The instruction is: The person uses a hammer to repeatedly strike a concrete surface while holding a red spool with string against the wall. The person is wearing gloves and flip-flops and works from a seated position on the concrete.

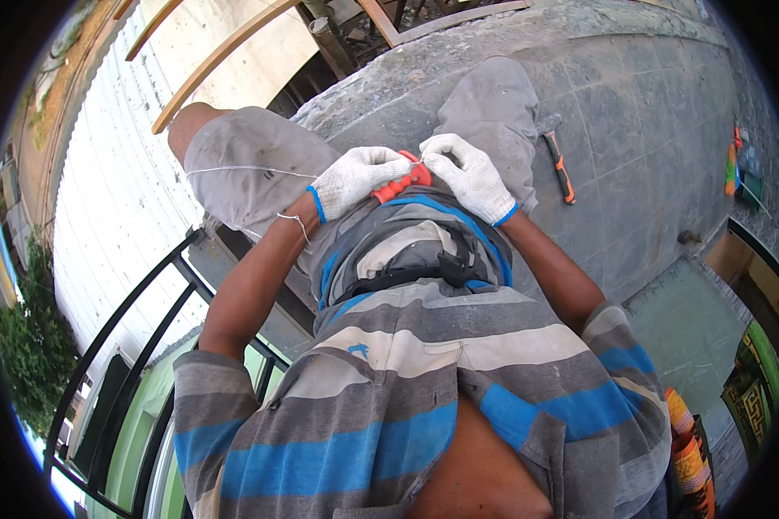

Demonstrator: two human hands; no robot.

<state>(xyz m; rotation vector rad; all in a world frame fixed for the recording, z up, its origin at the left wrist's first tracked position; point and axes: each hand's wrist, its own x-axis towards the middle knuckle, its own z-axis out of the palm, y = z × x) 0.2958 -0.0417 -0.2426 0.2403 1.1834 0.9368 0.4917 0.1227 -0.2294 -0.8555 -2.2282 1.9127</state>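
White knit gloves with blue cuffs cover both hands, which meet over my lap. Thumb and fingertips of my left hand (359, 176) pinch a thin white string (253, 168). My right hand (471, 174) pinches the same string a short way across from the left fingertips. Between and beneath the hands lies a red ribbed handle (393, 190) with a round flange, partly hidden by the left glove. From the left hand the string runs over my grey-trousered left thigh (253, 146). A loop of similar string circles my left wrist.
A claw hammer (560, 165) with an orange and black handle lies on grey floor tiles (623, 123) beyond my right knee. Black metal railing (136, 305) stands at the left, above a white corrugated roof (123, 162). A rough concrete edge (389, 84) and timber bars (221, 58) are ahead.
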